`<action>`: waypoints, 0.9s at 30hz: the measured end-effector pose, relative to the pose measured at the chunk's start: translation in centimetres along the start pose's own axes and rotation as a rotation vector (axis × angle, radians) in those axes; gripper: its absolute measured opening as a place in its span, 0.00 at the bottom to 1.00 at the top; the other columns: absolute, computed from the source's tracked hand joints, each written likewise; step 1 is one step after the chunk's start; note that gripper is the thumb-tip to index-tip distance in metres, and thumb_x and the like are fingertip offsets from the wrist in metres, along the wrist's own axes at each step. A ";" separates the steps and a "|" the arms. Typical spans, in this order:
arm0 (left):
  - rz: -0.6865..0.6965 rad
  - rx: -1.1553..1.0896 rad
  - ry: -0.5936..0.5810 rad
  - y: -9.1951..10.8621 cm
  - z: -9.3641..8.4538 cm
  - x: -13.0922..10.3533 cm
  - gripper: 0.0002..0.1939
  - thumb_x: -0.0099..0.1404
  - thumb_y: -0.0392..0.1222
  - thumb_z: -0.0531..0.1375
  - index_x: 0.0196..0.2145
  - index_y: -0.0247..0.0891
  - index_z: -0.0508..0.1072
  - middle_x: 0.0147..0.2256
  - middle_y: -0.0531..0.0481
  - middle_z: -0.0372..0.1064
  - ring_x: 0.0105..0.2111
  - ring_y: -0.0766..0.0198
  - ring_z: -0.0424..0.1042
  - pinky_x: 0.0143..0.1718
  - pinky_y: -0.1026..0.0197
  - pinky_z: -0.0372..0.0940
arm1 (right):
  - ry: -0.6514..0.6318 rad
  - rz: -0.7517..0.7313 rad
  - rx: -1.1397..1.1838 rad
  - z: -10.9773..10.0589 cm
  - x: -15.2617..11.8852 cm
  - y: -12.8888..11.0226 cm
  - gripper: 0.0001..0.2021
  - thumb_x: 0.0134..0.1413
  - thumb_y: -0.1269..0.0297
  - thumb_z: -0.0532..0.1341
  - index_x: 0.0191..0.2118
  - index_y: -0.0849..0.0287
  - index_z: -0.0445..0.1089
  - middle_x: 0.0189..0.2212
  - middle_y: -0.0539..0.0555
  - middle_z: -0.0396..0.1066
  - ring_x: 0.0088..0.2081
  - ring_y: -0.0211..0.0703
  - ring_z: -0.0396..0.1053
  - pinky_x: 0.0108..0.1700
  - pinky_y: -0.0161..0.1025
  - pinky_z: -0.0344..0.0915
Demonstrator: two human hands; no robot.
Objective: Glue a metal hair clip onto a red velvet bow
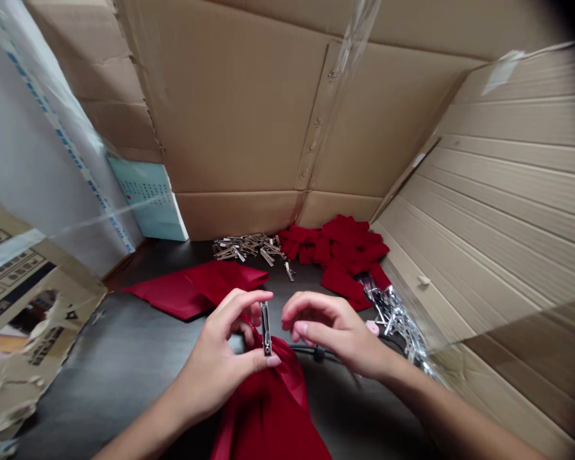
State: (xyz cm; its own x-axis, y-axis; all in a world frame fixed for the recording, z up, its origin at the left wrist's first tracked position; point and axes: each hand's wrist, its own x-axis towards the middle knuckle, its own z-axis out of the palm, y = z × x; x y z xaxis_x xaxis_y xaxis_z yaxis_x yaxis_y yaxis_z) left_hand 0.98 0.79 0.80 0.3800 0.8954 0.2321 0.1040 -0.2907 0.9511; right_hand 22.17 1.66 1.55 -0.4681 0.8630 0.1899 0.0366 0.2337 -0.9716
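Observation:
My left hand (220, 345) pinches a silver metal hair clip (266, 329) upright between thumb and index finger. Below the clip, a gathered piece of red velvet fabric (273, 415) with a shinier reverse hangs toward me; its upper end reaches the left fingers, which partly hide how it is held. My right hand (328, 326) hovers just right of the clip, fingers curved and apart, with nothing visible in them. A folded red fabric piece (196, 287) lies on the dark table (138, 345) beyond my left hand.
At the back lies a pile of silver clips (246, 246) beside a heap of small red fabric pieces (340, 243). Shiny silver strips (402, 322) sit at the right. Cardboard walls (239, 96) enclose the back and sides; a pale blue booklet (148, 198) leans at the left. A black cable (319, 352) crosses behind my right hand.

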 end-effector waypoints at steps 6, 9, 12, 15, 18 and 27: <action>0.054 -0.099 -0.026 -0.5 0.0 -0.1 0.30 0.52 0.35 0.70 0.51 0.55 0.68 0.42 0.53 0.60 0.36 0.66 0.66 0.38 0.62 0.66 | -0.044 0.055 0.420 2.6 1.7 1.1 0.06 0.51 0.65 0.66 0.33 0.62 0.72 0.24 0.50 0.70 0.22 0.32 0.64 0.24 0.30 0.59; 0.053 -0.148 -0.032 -0.4 0.0 -0.1 0.31 0.52 0.34 0.70 0.51 0.54 0.68 0.42 0.52 0.59 0.36 0.66 0.67 0.39 0.61 0.66 | -0.052 0.054 0.468 3.1 1.8 1.5 0.07 0.49 0.64 0.67 0.32 0.63 0.73 0.23 0.50 0.70 0.22 0.34 0.64 0.24 0.31 0.60; 0.017 -0.206 -0.031 -0.3 0.0 0.0 0.32 0.51 0.33 0.71 0.51 0.55 0.69 0.43 0.52 0.59 0.36 0.66 0.67 0.39 0.61 0.66 | -0.053 0.069 0.517 3.5 1.8 1.7 0.08 0.47 0.63 0.69 0.31 0.63 0.73 0.23 0.51 0.70 0.21 0.33 0.64 0.24 0.31 0.60; -0.003 -0.228 -0.044 -0.3 0.1 0.1 0.32 0.50 0.33 0.71 0.50 0.56 0.70 0.43 0.53 0.59 0.36 0.65 0.67 0.39 0.61 0.66 | -0.052 0.117 0.600 3.7 1.8 2.1 0.10 0.45 0.62 0.70 0.30 0.62 0.73 0.22 0.50 0.70 0.20 0.32 0.62 0.22 0.30 0.57; 0.007 -0.215 -0.043 -0.3 0.2 0.1 0.32 0.49 0.35 0.72 0.50 0.56 0.70 0.42 0.53 0.58 0.38 0.64 0.66 0.39 0.61 0.65 | -0.062 0.133 0.644 3.7 1.7 2.3 0.10 0.43 0.63 0.71 0.29 0.63 0.73 0.22 0.50 0.69 0.20 0.32 0.61 0.22 0.30 0.56; 0.028 -0.095 -0.041 -0.3 0.5 -0.3 0.33 0.47 0.39 0.73 0.50 0.56 0.70 0.41 0.54 0.58 0.41 0.62 0.64 0.44 0.60 0.63 | -0.096 0.139 0.754 4.3 1.6 2.7 0.11 0.38 0.64 0.71 0.29 0.65 0.73 0.20 0.48 0.64 0.20 0.31 0.56 0.22 0.30 0.51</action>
State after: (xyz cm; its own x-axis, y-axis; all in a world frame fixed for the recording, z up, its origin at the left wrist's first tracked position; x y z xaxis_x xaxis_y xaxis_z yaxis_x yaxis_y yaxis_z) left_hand 1.31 0.42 0.37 0.4188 0.8723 0.2526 0.0060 -0.2808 0.9598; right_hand 17.73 1.74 -1.42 -0.5790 0.8114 0.0798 -0.4948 -0.2719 -0.8254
